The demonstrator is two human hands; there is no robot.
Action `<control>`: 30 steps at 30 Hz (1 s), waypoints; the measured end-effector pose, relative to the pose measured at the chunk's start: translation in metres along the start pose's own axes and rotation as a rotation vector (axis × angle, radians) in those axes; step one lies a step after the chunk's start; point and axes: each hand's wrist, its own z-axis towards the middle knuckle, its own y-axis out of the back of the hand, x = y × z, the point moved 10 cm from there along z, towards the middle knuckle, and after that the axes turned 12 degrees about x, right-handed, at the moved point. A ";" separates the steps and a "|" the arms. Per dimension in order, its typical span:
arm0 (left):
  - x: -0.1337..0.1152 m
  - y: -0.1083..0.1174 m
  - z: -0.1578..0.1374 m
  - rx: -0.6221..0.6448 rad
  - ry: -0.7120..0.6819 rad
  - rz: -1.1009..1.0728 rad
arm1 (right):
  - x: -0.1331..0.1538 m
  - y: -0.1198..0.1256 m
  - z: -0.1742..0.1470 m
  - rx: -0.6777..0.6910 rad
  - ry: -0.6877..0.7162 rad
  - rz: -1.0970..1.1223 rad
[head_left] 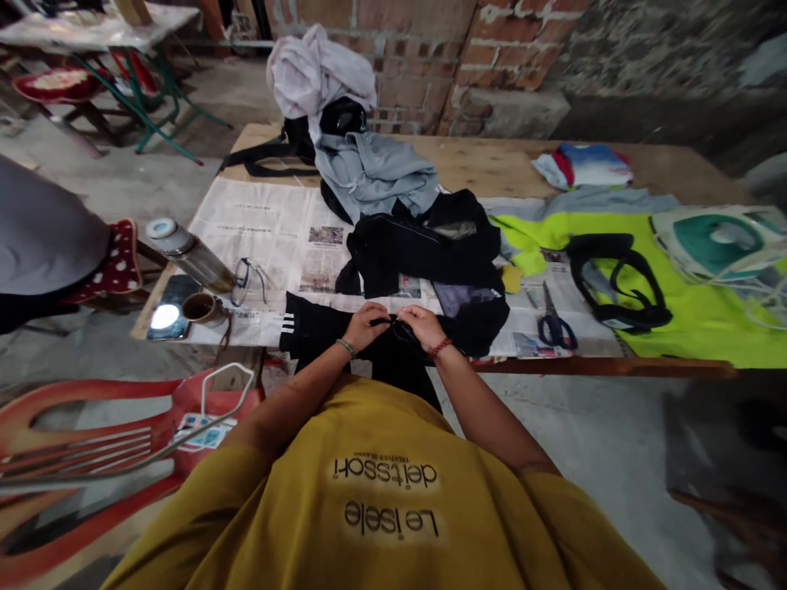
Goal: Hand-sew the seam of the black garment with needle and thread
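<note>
At the table's front edge, my left hand (367, 326) pinches a bit of black cloth between thumb and fingers. Close beside it, my right hand (421, 325) has its fingertips pressed together at the same dark cloth. This seems to be part of a black garment (320, 319) with white stripes at its left end, which hangs over the edge. Whether a needle or thread is between my fingers is too small to tell. Just beyond my hands lies a heap of black clothes (424, 246). Dark-handled scissors (555, 326) rest to the right.
Newspaper (246, 213) covers much of the wooden table (485, 160). On the left stand a bottle (190, 254), a brown cup (202, 309), a phone (169, 315) and glasses (249, 281). A white-green iron (719, 238) sits on yellow cloth (701, 328). A red chair (184, 393) is near my left.
</note>
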 end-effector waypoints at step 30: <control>0.008 -0.004 -0.003 0.026 0.025 0.001 | -0.004 0.000 0.003 -0.046 -0.004 -0.016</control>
